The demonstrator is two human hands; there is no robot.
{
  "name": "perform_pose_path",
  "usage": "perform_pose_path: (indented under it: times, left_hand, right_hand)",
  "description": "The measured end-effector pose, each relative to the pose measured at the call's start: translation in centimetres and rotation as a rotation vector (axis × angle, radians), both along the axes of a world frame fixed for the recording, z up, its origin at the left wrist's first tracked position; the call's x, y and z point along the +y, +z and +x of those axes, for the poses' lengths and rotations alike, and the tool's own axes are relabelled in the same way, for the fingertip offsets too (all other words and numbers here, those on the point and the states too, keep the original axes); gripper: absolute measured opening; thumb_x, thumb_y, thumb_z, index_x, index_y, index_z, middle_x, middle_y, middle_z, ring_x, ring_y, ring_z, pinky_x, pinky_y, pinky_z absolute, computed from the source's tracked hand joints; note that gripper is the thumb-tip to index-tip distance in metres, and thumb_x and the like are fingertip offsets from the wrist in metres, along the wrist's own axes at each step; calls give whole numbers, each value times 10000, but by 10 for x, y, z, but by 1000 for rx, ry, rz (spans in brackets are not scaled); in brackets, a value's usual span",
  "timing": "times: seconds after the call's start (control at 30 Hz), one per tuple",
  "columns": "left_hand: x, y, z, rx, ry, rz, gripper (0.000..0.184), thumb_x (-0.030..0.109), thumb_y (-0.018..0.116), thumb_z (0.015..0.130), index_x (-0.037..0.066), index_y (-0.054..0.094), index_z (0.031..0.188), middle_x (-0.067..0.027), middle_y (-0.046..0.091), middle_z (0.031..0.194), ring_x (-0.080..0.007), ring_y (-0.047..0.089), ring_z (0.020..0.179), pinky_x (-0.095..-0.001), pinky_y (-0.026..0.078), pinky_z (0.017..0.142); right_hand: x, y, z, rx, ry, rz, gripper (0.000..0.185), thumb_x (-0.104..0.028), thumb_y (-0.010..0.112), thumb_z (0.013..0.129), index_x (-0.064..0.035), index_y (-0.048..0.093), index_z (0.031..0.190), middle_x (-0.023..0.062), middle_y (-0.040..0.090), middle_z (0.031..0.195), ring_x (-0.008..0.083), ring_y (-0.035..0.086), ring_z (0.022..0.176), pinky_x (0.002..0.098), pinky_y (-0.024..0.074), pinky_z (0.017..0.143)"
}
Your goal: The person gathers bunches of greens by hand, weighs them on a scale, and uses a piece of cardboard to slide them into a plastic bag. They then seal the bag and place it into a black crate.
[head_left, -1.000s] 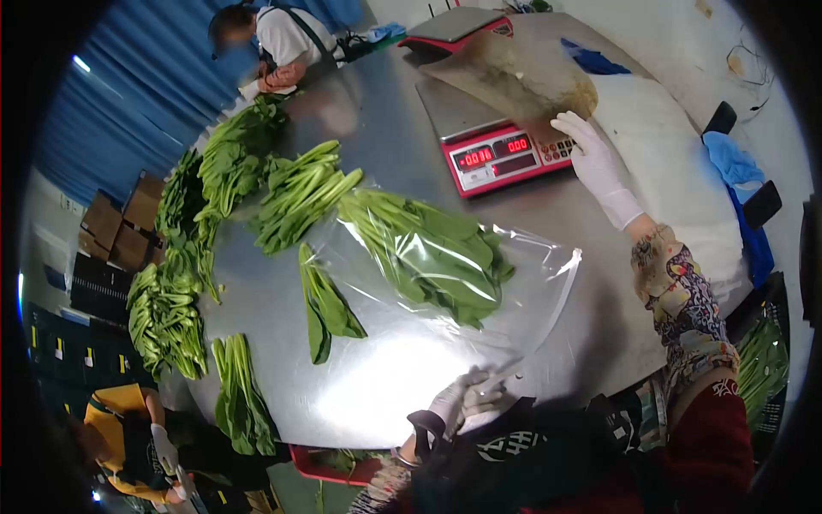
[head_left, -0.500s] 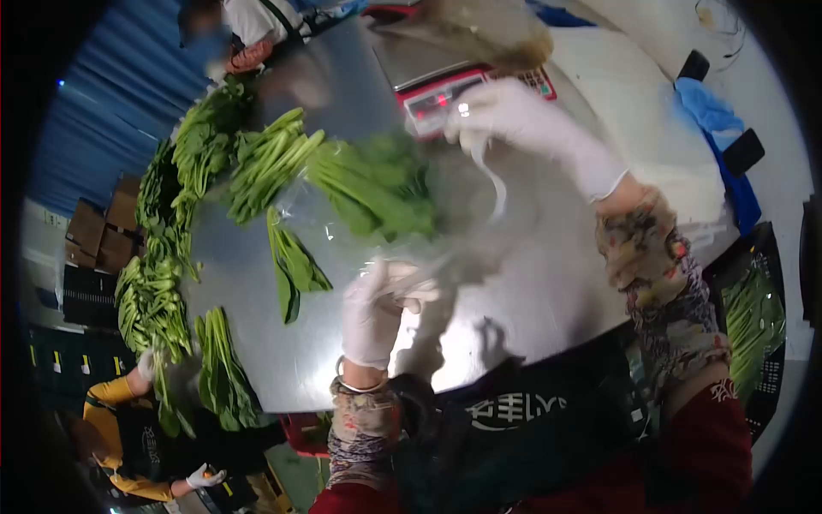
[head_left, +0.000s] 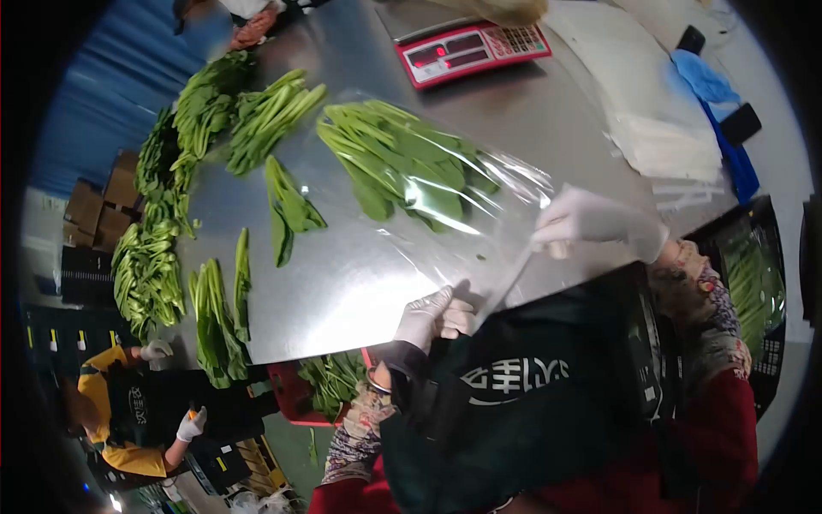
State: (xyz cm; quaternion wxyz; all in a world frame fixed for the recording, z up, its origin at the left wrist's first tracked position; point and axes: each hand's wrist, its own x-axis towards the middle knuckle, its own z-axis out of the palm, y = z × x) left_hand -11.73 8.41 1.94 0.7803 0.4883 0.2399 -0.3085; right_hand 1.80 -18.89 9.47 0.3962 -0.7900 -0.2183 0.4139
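A clear plastic bag (head_left: 514, 184) with a bunch of leafy greens (head_left: 411, 163) inside lies on the metal table (head_left: 342, 283). My left hand (head_left: 434, 317), in a white glove, is closed on one corner of the bag's open end near the table's front edge. Higher and to the right, my gloved right hand (head_left: 578, 224) pinches the other side of that end, and the pale rim of the bag runs between the two hands. Left of the bag lies a small loose stalk of greens (head_left: 287, 210).
A red scale (head_left: 471, 56) stands at the back; a stack of white bags (head_left: 642, 103) lies right of it. Piles of greens (head_left: 205, 103) line the left edge. A red crate (head_left: 291, 403) is below the front edge. A co-worker (head_left: 128, 403) is at lower left.
My right hand has come down from near the scale and closed on the bag's edge. The view has shifted. A thin stalk now lies beside the front-left bunch, near the co-worker.
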Motion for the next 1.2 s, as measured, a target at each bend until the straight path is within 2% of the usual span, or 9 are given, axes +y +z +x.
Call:
perform_pose_path:
  times: [0.3, 0.33, 0.4, 0.53, 0.63, 0.8, 0.93, 1.0, 1.2]
  left_hand:
    - [-16, 0, -17, -90, 20, 304, 361, 321, 499, 954, 12, 650, 845, -91, 670, 744, -155, 618, 607, -228, 442, 548]
    - [-15, -3, -18, -87, 18, 272, 331, 309, 520, 945, 16, 652, 866, -82, 670, 734, -151, 623, 598, -226, 455, 538]
    - [-13, -7, -18, -92, 8, 207, 277, 283, 562, 929, 24, 658, 909, -65, 671, 714, -144, 634, 580, -221, 480, 518]
    - [-7, -1, -16, -25, -40, 276, 359, 313, 507, 949, 6, 650, 830, -106, 681, 751, -161, 638, 629, -240, 441, 550]
    - [29, -4, -23, 10, -192, 267, 358, 276, 497, 956, -32, 644, 849, -129, 680, 730, -173, 657, 642, -240, 471, 566]
    - [103, -23, -52, -215, -77, 526, 240, 205, 543, 930, -11, 616, 1007, -78, 654, 774, -149, 611, 651, -250, 492, 639]
    - [94, -21, -33, -948, -60, 1791, 429, 62, 638, 802, 65, 532, 1217, -148, 601, 1114, -269, 596, 970, -376, 491, 826]
    - [87, -28, -17, -1229, -135, 1788, 616, 43, 619, 712, 123, 477, 1306, -162, 524, 1262, -341, 458, 1226, -501, 370, 991]
    - [95, -22, 4, -1402, -210, 1481, 410, 49, 618, 790, 151, 599, 1186, -67, 625, 1175, -295, 541, 1171, -484, 355, 1016]
  right_hand:
    - [81, -59, -75, -494, 333, 439, 80, -69, 601, 757, -14, 581, 703, 74, 596, 766, 213, 562, 731, 310, 445, 695]
    - [86, -63, -79, -46, 173, 393, 45, -52, 610, 723, -25, 587, 695, 86, 582, 725, 241, 577, 711, 314, 459, 712]
    - [81, -64, -81, -902, 423, 240, 48, -82, 613, 718, -42, 597, 697, 98, 588, 716, 250, 595, 708, 325, 472, 743]
    - [38, -40, -86, -891, 302, 331, 62, -99, 576, 744, -56, 620, 754, 119, 614, 820, 285, 617, 789, 379, 501, 710]
    - [-52, -30, -81, -630, 315, -386, 97, -150, 596, 763, -68, 647, 768, 82, 614, 866, 273, 601, 791, 398, 478, 656]
    - [-202, -70, -108, -445, 730, -1148, 511, -151, 481, 831, -228, 486, 1337, 126, 534, 1303, 236, 661, 856, 362, 508, 640]
    - [-98, -47, -51, -741, -323, -172, 265, -86, 555, 825, -86, 630, 1079, 119, 633, 894, 257, 621, 825, 349, 496, 682]
    - [-49, -63, -14, -1123, -105, 77, 307, -70, 554, 818, -96, 616, 1117, 82, 623, 1018, 258, 595, 959, 339, 475, 795]
    - [45, -68, 50, -1228, 229, 381, 240, -55, 591, 793, -52, 632, 1029, 97, 613, 1094, 256, 571, 1058, 338, 460, 876]
